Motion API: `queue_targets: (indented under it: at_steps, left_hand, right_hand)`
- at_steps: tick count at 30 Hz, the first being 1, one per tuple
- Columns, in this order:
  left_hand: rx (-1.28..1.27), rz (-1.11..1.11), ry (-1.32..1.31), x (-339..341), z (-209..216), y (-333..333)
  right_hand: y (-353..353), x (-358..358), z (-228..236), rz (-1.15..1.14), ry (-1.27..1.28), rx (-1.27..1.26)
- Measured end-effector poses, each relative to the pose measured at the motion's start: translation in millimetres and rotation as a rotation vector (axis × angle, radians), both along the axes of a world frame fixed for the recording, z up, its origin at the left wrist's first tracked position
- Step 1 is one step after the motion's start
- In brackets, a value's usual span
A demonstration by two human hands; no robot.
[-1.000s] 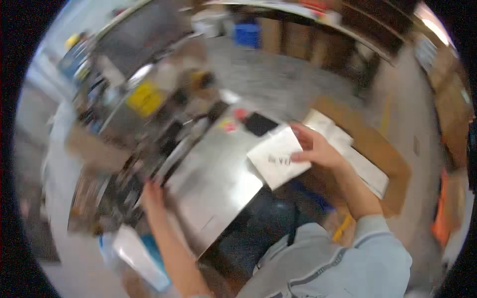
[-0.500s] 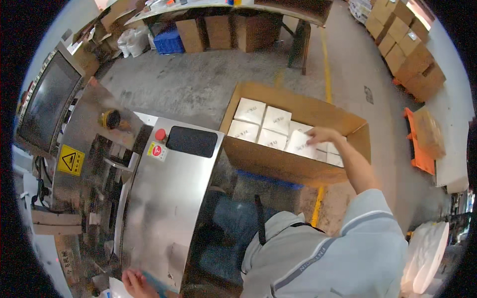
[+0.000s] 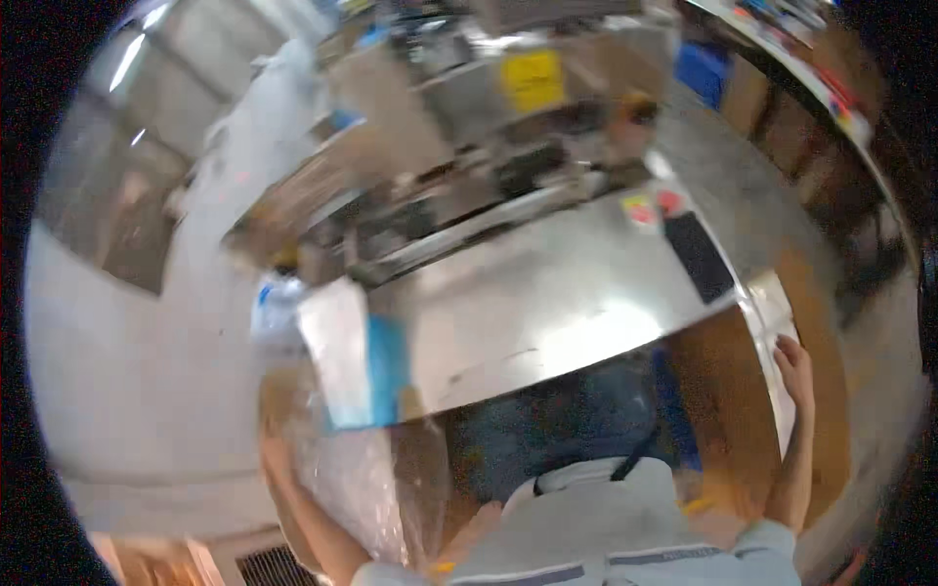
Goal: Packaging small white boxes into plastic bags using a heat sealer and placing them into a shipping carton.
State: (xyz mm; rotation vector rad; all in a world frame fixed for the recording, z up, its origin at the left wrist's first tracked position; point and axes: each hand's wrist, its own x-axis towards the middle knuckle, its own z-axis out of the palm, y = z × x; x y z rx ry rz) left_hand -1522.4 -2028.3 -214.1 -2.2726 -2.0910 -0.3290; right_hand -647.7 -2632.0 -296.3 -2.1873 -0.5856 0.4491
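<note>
My right hand (image 3: 795,371) is at the right, over white packages (image 3: 779,308) inside a cardboard box (image 3: 826,430). Its fingers look slightly apart, and nothing shows clearly in them. At the lower left, my left hand (image 3: 277,454) reaches beside a clear plastic bag (image 3: 357,483); blur hides its fingers and whatever they may touch. A white sheet-like item (image 3: 337,337) with a blue part (image 3: 387,366) lies at the left end of the shiny metal machine table (image 3: 489,342), between my hands.
On the table's right end are a black flat panel (image 3: 698,256) and a red button (image 3: 669,201). Machine parts with a yellow sign (image 3: 533,80) stand along its far side. A long bench (image 3: 850,137) with boxes beneath is at the far right.
The view has swung left, smearing the picture. My right hand remains over the box of white packages, its fingers no longer plainly on one. My left hand has moved from the table end to beside the plastic bag.
</note>
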Motion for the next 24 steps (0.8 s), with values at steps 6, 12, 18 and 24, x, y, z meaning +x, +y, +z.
queue_targets:
  at_steps: [6,12,18,24]
  left_hand:
    - [0.098,-0.136,-0.508,218.8,30.9,11.0]
    - [0.268,-0.095,-0.641,223.1,36.9,12.8]
    - [0.397,-0.281,-0.615,287.1,92.5,-44.8]
    - [0.034,-0.884,-0.687,370.3,109.3,-167.4]
  right_hand:
    - [122.1,-17.4,59.0,0.252,-0.198,0.137]
    - [157.9,-65.1,111.6,0.363,-0.180,0.120]
    - [200.6,-104.0,170.9,0.399,-0.154,0.209]
    - [307.8,-235.8,228.1,0.640,-0.570,0.599]
